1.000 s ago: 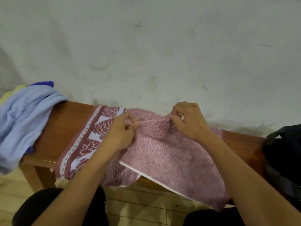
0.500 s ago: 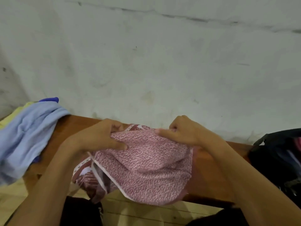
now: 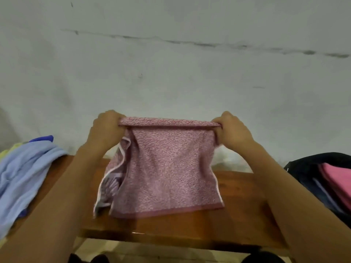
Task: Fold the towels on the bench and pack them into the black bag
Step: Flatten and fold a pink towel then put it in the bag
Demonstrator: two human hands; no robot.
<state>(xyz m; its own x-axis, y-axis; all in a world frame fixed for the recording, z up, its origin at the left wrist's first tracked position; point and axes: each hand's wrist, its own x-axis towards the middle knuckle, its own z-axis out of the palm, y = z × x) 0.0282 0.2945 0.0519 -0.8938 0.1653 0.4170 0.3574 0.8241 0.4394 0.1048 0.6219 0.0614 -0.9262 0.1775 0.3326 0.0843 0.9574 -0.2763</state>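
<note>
**Pink towel held up mid-fold above a wooden bench**

Seen from a head camera looking down at the person's two bare arms. At nine o'clock, a pale blue towel (image 3: 22, 179) lies unfolded in a heap on the left end of the bench (image 3: 243, 211), spilling over its edge; a scrap of yellow cloth and something dark blue show behind it. Just left of centre, the left hand (image 3: 105, 130) is curled round the top left corner of the pink towel (image 3: 169, 168). The towel hangs doubled from a taut top edge, its lower hem level with the bench top; whether it touches the wood is unclear. A looser patterned layer droops at its left side. At two o'clock from centre, the right hand (image 3: 230, 131) grasps the top right corner in the same way. At three o'clock, the black bag (image 3: 303, 171) sits open on the bench's right end, with a folded bright pink cloth (image 3: 336, 183) already inside.

The task looks partly done: at least one item is packed, this towel needs further folding and packing, and the blue one seems untouched.
</note>
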